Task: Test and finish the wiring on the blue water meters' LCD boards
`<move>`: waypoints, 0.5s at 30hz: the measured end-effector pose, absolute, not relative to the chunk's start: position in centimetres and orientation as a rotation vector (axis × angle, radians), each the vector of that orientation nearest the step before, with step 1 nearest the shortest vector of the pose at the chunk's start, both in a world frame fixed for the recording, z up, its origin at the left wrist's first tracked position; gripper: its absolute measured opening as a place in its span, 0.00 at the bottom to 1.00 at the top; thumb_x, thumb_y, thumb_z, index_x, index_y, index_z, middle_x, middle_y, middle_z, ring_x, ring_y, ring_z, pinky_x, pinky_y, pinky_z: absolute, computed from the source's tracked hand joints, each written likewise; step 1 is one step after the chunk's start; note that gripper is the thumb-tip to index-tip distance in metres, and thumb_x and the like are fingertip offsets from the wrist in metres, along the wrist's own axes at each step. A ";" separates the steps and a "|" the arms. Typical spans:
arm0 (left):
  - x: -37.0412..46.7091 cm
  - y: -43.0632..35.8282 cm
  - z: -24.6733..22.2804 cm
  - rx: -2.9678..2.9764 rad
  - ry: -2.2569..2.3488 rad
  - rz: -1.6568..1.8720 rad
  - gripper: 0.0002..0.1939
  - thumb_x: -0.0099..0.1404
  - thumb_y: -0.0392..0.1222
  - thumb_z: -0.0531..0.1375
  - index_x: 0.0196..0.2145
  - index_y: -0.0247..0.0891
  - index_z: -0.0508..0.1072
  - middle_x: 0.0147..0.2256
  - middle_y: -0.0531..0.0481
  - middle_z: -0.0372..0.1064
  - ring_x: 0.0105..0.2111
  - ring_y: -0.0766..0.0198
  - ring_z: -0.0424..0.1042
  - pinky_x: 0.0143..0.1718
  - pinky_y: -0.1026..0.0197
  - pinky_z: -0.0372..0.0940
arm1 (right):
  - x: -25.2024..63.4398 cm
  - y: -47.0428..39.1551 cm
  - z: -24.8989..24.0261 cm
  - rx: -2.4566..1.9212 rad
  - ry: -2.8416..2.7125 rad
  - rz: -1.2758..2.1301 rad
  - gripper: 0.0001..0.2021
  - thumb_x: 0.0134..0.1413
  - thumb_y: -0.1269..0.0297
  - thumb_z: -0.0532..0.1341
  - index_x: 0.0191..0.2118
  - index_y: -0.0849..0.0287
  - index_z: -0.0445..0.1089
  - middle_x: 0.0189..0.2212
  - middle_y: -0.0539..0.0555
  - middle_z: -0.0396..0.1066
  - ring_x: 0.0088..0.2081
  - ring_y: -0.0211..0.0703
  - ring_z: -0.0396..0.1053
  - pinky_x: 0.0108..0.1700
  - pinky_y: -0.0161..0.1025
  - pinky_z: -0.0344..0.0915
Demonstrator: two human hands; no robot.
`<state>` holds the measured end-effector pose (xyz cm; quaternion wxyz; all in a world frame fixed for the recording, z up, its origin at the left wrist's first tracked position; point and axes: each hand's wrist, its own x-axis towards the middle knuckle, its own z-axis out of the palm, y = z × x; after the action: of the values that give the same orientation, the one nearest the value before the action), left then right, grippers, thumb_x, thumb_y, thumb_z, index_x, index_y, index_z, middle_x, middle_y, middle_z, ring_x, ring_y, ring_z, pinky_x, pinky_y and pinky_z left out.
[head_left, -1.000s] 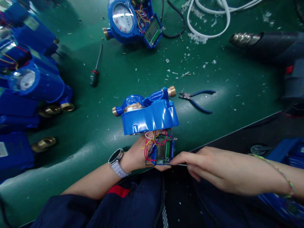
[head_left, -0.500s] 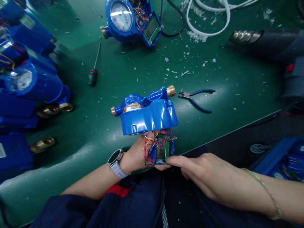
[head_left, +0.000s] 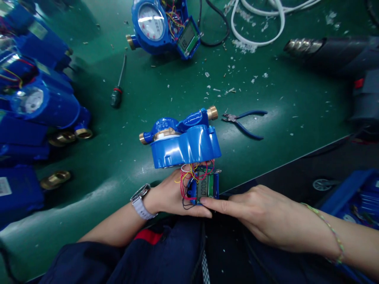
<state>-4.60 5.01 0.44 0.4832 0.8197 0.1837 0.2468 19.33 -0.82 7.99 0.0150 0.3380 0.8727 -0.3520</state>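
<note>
A blue water meter (head_left: pixel 186 149) with brass pipe ends lies tipped on its side, its dial face turned toward me and out of sight. Red, yellow and black wires (head_left: pixel 184 185) run from it to a small LCD display module (head_left: pixel 203 185). My left hand (head_left: pixel 167 194) holds that module from behind and below, thumb stretched along the lower side; the other fingers are mostly hidden. The index finger of my right hand (head_left: pixel 256 209) is extended, its tip touching the module's lower edge. The remaining right fingers are curled under, and I see nothing held there.
Cutting pliers (head_left: pixel 244 123) lie right of the meter, a screwdriver (head_left: pixel 116 92) to the left. Another opened meter (head_left: pixel 151 23) sits at the back. Several blue meters (head_left: pixel 44 98) crowd the left side. A heat gun (head_left: pixel 328 51) and white cable (head_left: pixel 257 41) are at right.
My right index fingertip has shifted slightly left along the display's lower edge. The left thumb now lies more exposed below the module, which has turned slightly.
</note>
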 end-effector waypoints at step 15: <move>-4.1 4.9 0.2 1.928 0.556 0.632 0.44 0.57 0.50 0.69 0.65 0.42 0.54 0.58 0.35 0.67 0.58 0.46 0.71 0.61 0.45 0.68 | 19.3 -2.6 5.7 1.243 2.628 -1.821 0.32 0.65 0.80 0.46 0.71 0.50 0.50 0.56 0.50 0.71 0.49 0.39 0.76 0.47 0.36 0.73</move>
<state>-4.11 4.92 0.20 0.4960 0.7957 0.2295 0.2610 19.26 -2.63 5.71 -0.1439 0.3587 0.7581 -0.5253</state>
